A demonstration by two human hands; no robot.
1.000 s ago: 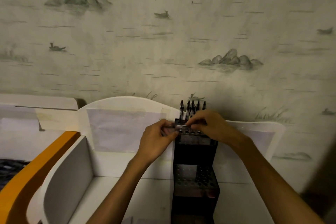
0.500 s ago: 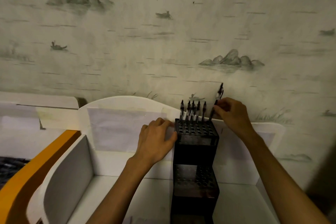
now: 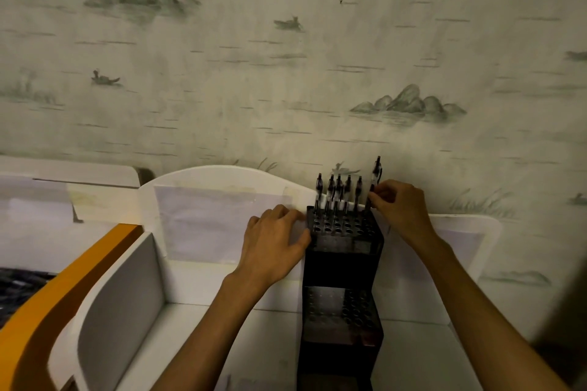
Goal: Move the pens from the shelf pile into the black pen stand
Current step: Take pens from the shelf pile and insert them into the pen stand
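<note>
Pinching slim pen [image 3: 375, 179]: right hand [image 3: 398, 206] | left hand [image 3: 274, 240] flat against perforated black stand [image 3: 344, 251]

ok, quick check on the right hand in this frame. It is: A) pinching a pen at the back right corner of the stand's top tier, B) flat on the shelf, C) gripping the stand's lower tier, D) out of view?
A: the right hand pinches a pen standing over the back right corner of the black pen stand, while the left hand rests against its left side.

The black pen stand [image 3: 343, 267] looks like matt plastic, the white shelf [image 3: 219, 282] smooth and painted, the wallpaper [image 3: 286, 73] matt.
</note>
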